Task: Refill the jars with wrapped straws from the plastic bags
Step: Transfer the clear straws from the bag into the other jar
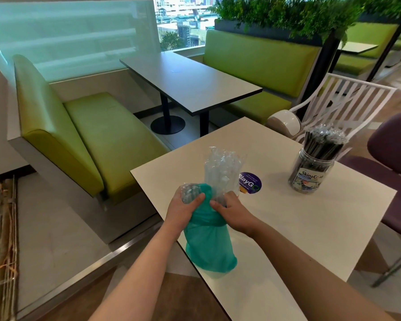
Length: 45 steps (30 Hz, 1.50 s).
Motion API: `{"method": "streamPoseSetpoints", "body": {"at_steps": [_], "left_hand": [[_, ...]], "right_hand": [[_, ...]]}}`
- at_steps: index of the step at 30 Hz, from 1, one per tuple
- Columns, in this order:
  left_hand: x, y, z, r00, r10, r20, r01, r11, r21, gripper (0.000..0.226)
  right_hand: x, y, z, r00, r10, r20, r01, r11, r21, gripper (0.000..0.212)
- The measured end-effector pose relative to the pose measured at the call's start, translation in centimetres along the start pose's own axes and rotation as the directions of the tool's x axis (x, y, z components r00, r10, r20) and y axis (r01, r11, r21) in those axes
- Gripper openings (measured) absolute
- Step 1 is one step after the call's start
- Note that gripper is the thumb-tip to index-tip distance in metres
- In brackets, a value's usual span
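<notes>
1. Left hand: fingers are curling round a crumpled wad of clear wrapping and the upper edge of the green plastic bag, gripping both together.
2. Right hand: fingers are curling into the bag's gathered neck, just beside the left hand, pinching the plastic at the foot of the straw bundle.
3. Green plastic bag: hanging down between and below the two hands, its bulging lower end lying over the near-left edge of the cream table.
4. Wrapped straws: a clear-wrapped bundle is standing upright out of the bag mouth, rising directly above the right hand's knuckles.
5. Jar: a clear plastic jar with a printed label is standing on the table well beyond and to the right of the right hand, packed with dark wrapped straws leaning out past its rim.
6. Round purple sticker: lying flat on the table just beyond the right hand, partly hidden behind the straw bundle.
7. Green bench: sitting beyond and to the left of the left hand.
8. White chair: standing beyond the jar, far right of both hands.
</notes>
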State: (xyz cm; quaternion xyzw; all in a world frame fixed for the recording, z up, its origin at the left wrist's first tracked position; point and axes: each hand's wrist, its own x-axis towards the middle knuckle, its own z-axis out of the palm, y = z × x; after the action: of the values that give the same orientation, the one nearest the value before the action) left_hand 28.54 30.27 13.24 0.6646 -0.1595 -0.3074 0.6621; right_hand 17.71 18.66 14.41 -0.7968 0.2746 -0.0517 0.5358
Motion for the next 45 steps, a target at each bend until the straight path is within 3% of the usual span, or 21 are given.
{"method": "streamPoseSetpoints", "body": {"at_steps": [5, 11, 18, 22, 25, 28, 31, 36, 41, 45], "left_hand": [[1.1, 0.5, 0.4, 0.993, 0.116, -0.037, -0.104, 0.966, 0.237, 0.035], [2.5, 0.4, 0.8, 0.980, 0.181, -0.076, -0.126, 0.875, 0.467, 0.040], [3.1, 0.7, 1.3, 0.990, 0.076, -0.115, 0.018, 0.758, 0.652, 0.040], [3.7, 0.7, 1.8, 0.986, 0.066, -0.155, 0.060, 0.721, 0.690, 0.045], [4.0, 0.7, 2.3, 0.982, 0.038, -0.185, 0.102, 0.720, 0.686, 0.058], [4.5, 0.6, 2.8, 0.978, 0.010, -0.207, 0.139, 0.708, 0.692, 0.072], [5.0, 0.5, 3.1, 0.979, -0.014, -0.204, 0.151, 0.723, 0.674, 0.074], [5.5, 0.4, 3.0, 0.981, -0.040, -0.189, 0.152, 0.760, 0.631, 0.076], [5.7, 0.1, 2.9, 0.979, -0.011, -0.203, 0.142, 0.755, 0.640, 0.082], [5.7, 0.0, 3.0, 0.978, 0.019, -0.209, 0.130, 0.729, 0.672, 0.084]], "right_hand": [[0.6, -0.8, -0.9, 0.987, -0.065, -0.147, 0.049, 0.993, -0.110, 0.029], [0.7, -4.7, -3.9, 0.967, -0.169, -0.190, 0.184, 0.980, 0.069, 0.031], [1.1, -9.1, -8.1, 0.837, -0.348, -0.423, 0.343, 0.935, -0.091, 0.033], [1.0, -10.1, -8.8, 0.785, -0.422, -0.453, 0.401, 0.904, -0.146, 0.034], [1.2, -9.3, -8.1, 0.825, -0.396, -0.402, 0.381, 0.917, -0.121, 0.030], [1.3, -8.6, -7.7, 0.860, -0.365, -0.357, 0.360, 0.929, -0.084, 0.042], [1.1, -8.5, -7.8, 0.884, -0.346, -0.314, 0.351, 0.936, -0.043, 0.049], [1.1, -8.7, -8.7, 0.883, -0.344, -0.318, 0.354, 0.935, -0.030, 0.042], [3.4, -6.7, -9.0, 0.924, -0.261, -0.280, 0.228, 0.963, -0.147, 0.051], [5.1, -3.7, -8.0, 0.913, -0.158, -0.377, 0.022, 0.940, -0.340, 0.056]]}}
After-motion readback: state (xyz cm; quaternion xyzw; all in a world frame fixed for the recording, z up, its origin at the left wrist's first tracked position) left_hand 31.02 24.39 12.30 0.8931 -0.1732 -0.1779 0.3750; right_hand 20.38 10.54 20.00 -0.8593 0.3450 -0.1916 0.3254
